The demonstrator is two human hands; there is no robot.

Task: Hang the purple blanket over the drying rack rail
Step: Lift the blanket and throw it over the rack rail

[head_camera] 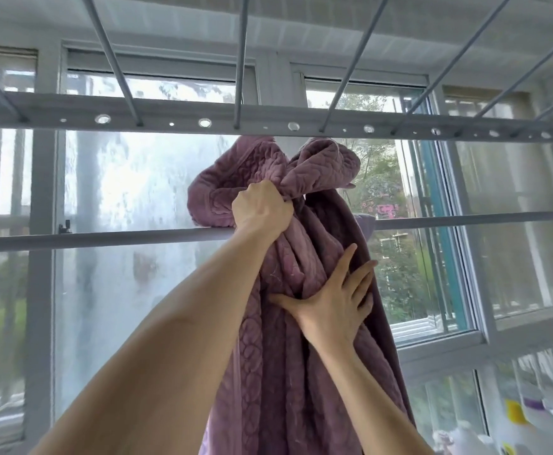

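Left hand: my left hand (262,208) is fisted round a gathered bunch of the purple blanket (304,356), knuckles toward the camera, at about the height of the lower rail
Right hand: my right hand (334,300) lies flat on the cloth lower down, fingers spread and straight, thumb stretched out to the left; it presses on the hanging folds and curls round nothing
Hands to each other: I see the left above and a little left of the right, both on the same bundle, with a stretch of folded cloth between them
Blanket above the grip: from my left fist the quilted cloth bulges up in two lobes, their tops reaching just under the perforated bar (268,121)
Blanket below the grip: the rest hangs straight down in long folds past my right palm and runs out of the bottom of the view between my forearms
Blanket and rail: the drying rack rail (104,236) crosses level behind my left wrist; the bundle covers its middle stretch, and I cannot tell whether any cloth lies over it or only in front of it
Rack overhead: thin rods (242,60) run from the perforated bar back over my head
Behind: a window (143,198), fogged on the left, with green trees through the panes on the right
Lower right corner: white bottles (531,431), one with a yellow cap, blurred
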